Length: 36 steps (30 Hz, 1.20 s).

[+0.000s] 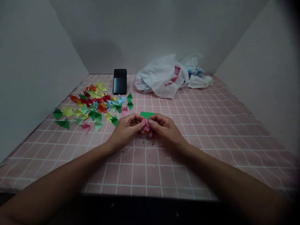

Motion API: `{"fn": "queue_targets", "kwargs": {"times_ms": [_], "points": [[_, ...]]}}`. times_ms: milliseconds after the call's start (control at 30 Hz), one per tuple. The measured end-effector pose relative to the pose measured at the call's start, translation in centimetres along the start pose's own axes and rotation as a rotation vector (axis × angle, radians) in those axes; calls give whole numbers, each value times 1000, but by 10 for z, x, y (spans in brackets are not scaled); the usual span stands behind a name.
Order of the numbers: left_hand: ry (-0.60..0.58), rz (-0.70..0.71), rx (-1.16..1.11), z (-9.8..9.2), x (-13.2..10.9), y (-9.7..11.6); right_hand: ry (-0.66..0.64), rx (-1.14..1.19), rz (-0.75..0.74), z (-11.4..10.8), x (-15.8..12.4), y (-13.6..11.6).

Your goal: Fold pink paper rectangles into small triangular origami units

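Observation:
Between my two hands is a small folded piece of pink paper, pinched from both sides over the table. My left hand has thumb and fingers closed on its left edge. On the other edge my right hand is closed the same way. Just behind and under the fingers lies a stack of coloured paper with a green sheet on top; the hands hide most of it. To the left spreads a loose heap of folded paper cranes in green, yellow, red, orange, blue and pink.
A black phone lies on the table behind the folded papers. White plastic bags sit crumpled against the back wall. The pink checked tablecloth has small dark specks near my hands. Pale walls stand on the left, right and back.

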State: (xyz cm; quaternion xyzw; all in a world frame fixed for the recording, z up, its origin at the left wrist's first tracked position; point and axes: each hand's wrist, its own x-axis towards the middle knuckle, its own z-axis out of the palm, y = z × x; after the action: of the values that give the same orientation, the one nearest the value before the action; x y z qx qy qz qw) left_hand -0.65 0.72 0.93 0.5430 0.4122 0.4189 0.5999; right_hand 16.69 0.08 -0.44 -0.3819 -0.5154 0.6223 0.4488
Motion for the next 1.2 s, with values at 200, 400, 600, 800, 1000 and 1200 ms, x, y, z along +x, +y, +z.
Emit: {"fn": "queue_targets", "kwargs": {"times_ms": [200, 400, 600, 800, 1000, 1200], "points": [[-25, 71, -20, -1, 1, -8, 25, 53, 37, 1, -1, -2], [-37, 134, 13, -1, 1, -10, 123, 16, 8, 1, 1, -4], [-6, 110, 96, 1, -1, -6, 109, 43, 21, 2, 1, -1], [50, 103, 109, 3, -4, -5, 93, 62, 8, 5, 1, 3], [43, 92, 88, 6, -6, -3, 60, 69, 30, 9, -4, -2], [5, 74, 107, 5, -7, -1, 34, 41, -14, 5, -2, -2]]}}
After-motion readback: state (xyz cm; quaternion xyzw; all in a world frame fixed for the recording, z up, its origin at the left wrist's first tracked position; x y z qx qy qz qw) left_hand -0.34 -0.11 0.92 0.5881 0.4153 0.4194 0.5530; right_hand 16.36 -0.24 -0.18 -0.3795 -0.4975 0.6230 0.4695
